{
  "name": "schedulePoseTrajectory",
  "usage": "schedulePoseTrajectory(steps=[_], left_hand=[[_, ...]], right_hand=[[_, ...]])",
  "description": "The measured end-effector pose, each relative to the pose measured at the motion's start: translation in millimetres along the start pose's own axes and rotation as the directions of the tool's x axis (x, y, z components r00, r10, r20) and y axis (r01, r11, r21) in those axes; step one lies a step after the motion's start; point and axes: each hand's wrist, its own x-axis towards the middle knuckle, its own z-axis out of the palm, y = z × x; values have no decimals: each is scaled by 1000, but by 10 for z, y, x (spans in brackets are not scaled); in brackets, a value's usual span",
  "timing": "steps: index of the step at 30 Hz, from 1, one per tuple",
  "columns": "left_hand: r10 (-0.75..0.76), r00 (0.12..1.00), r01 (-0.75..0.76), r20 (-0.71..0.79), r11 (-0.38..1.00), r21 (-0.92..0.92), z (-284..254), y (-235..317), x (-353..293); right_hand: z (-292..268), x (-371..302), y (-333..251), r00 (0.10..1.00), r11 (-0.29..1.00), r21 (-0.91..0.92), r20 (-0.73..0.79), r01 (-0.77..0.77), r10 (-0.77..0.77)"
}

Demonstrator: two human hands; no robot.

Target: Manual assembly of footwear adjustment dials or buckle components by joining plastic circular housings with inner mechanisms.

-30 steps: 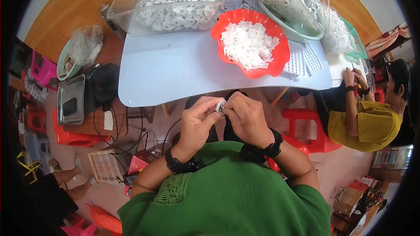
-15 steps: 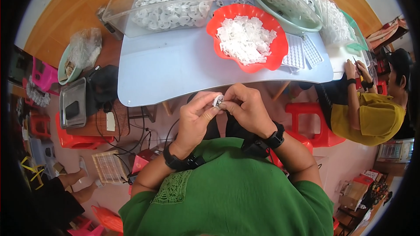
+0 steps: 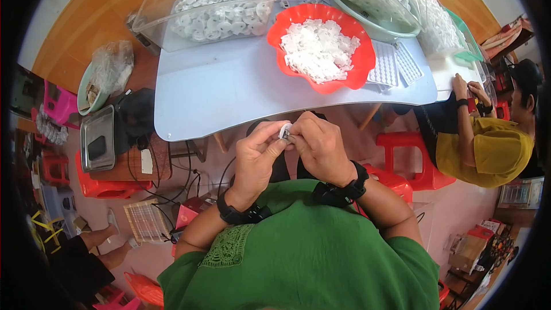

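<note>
A small round white plastic part (image 3: 284, 131) with a dark middle is pinched between the thumb and fingers of my left hand (image 3: 256, 158). My right hand (image 3: 322, 148) closes its thumb and forefinger on the same part from the other side, and its fingertips partly cover it. Both hands meet just off the near edge of the pale blue table (image 3: 218, 92). Beyond them on the table stands a red scalloped bowl (image 3: 274, 43) heaped with small translucent white pieces (image 3: 319, 51).
A clear bin (image 3: 150, 26) of round white parts stands far left. At the far right are a green basin (image 3: 376, 28), another clear bin (image 3: 422, 0) and white dimpled trays (image 3: 383, 69). A person in yellow (image 3: 488, 152) works at right; red stools (image 3: 410, 161) stand nearby.
My right hand has turned slightly, its fingers curling further over the white part. The left hand keeps its pinch. The whole view has shifted a little.
</note>
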Motion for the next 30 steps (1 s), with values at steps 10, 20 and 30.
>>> schedulePoseTrajectory(steps=[10, 20, 30], left_hand=[[-51, 998, 53, 37, 998, -36, 26, -11, -10], [-12, 1000, 13, -18, 998, 63, 43, -123, 10], [-27, 999, 28, -41, 999, 28, 0, -155, 20]], right_hand=[[-90, -39, 66, 998, 998, 28, 39, 52, -54], [-4, -85, 120, 999, 999, -48, 46, -17, 20], [24, -63, 157, 995, 995, 47, 53, -87, 85]])
